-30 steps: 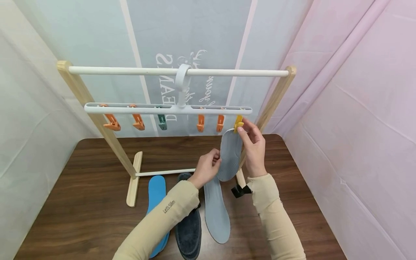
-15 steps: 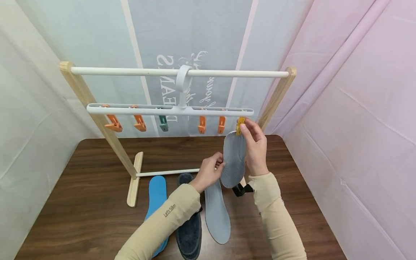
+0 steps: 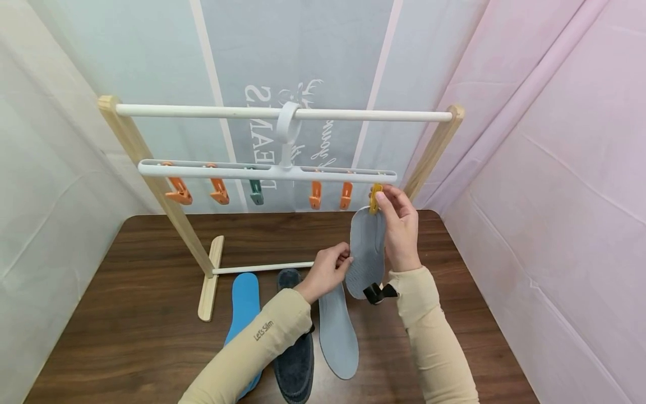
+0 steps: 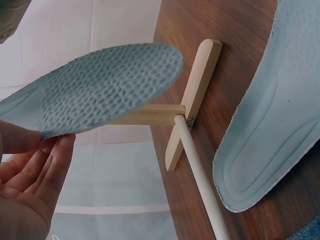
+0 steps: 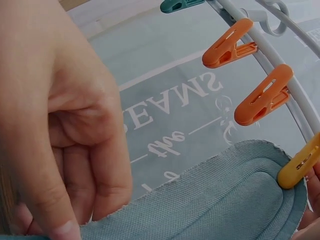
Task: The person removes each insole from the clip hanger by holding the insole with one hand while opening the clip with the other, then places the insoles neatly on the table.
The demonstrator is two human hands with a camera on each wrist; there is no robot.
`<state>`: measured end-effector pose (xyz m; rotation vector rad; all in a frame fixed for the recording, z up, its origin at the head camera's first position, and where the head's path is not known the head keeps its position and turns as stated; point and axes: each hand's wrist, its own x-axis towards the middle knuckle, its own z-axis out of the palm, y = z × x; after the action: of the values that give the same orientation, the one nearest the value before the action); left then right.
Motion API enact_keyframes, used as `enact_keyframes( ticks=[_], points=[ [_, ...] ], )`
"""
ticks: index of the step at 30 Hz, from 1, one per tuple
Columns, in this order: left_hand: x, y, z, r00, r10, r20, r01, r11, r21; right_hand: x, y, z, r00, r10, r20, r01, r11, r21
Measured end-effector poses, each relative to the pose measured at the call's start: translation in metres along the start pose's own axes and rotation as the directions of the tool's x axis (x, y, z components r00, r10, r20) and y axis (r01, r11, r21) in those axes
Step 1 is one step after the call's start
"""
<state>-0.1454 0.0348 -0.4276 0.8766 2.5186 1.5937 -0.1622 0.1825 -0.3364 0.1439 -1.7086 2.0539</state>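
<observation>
A grey insole (image 3: 364, 255) hangs upright below the hanger's right end, its top edge at the yellow clip (image 3: 375, 199). My right hand (image 3: 402, 230) pinches that clip between thumb and fingers. Lower down, my left hand (image 3: 327, 270) pinches the insole's left edge; the left wrist view shows thumb and fingertips on the rim of the dimpled insole (image 4: 115, 82). In the right wrist view the yellow clip (image 5: 299, 167) overlaps the insole's corner, and only parts of the right fingers show behind it.
A white hanger (image 3: 217, 170) with orange clips (image 3: 345, 195) and a green clip (image 3: 256, 192) hangs from the rack's white rod (image 3: 202, 112). On the wooden table (image 3: 126, 314) lie a blue insole (image 3: 245, 300), a dark shoe (image 3: 295, 365) and a second grey insole (image 3: 338, 339).
The hanging insole has come slightly down and to the right, with both hands following. The yellow clip has turned and now appears narrower. The view has shifted a little.
</observation>
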Motion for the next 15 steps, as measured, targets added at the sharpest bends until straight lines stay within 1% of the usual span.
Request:
enact_keyframes(
  ticks=[6,12,15],
  points=[
    [-0.0036,0.0005,-0.0017,1.000,0.017,0.008,-0.016,1.000,-0.014,0.0014,-0.0004,0.0009,1.000,-0.002,-0.009,0.002,1.000,0.000],
    [-0.0065,0.0026,-0.0044,0.999,0.033,0.017,-0.033,0.999,0.023,0.0041,-0.0002,0.0013,1.000,-0.011,-0.014,0.011,1.000,0.017],
    [-0.0102,0.0020,-0.0037,0.999,0.042,0.021,-0.043,0.998,0.039,0.0043,-0.0010,-0.0001,1.000,-0.013,-0.013,0.013,1.000,0.020]
  ],
)
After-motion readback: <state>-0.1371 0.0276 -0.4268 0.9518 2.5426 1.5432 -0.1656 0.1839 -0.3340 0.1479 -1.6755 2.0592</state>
